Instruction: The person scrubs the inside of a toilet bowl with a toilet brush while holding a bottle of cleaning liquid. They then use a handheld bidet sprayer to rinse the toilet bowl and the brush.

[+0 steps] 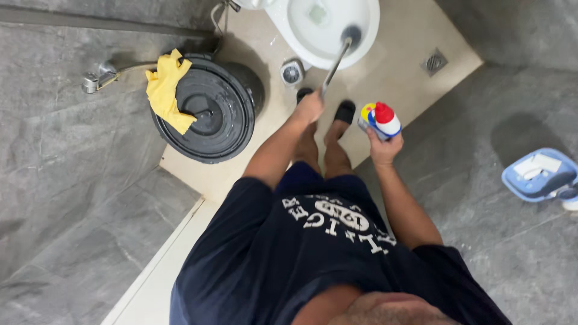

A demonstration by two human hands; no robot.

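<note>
I look straight down at a white toilet bowl (328, 24) at the top of the view. My left hand (309, 108) grips the metal handle of a toilet brush (338, 57), whose dark head rests inside the bowl. My right hand (384, 147) holds a cleaner bottle (380, 119), blue and yellow with a red cap and white neck, tilted at chest height to the right of the brush. My feet in black slippers (345, 111) stand on the beige floor just before the bowl.
A dark round bin (211, 117) with a yellow cloth (167, 90) draped on its rim stands left of the toilet. A floor drain (435, 61) lies at top right. A blue wall holder (539, 174) hangs on the grey tiled wall at right. A hose fitting (99, 78) sits at left.
</note>
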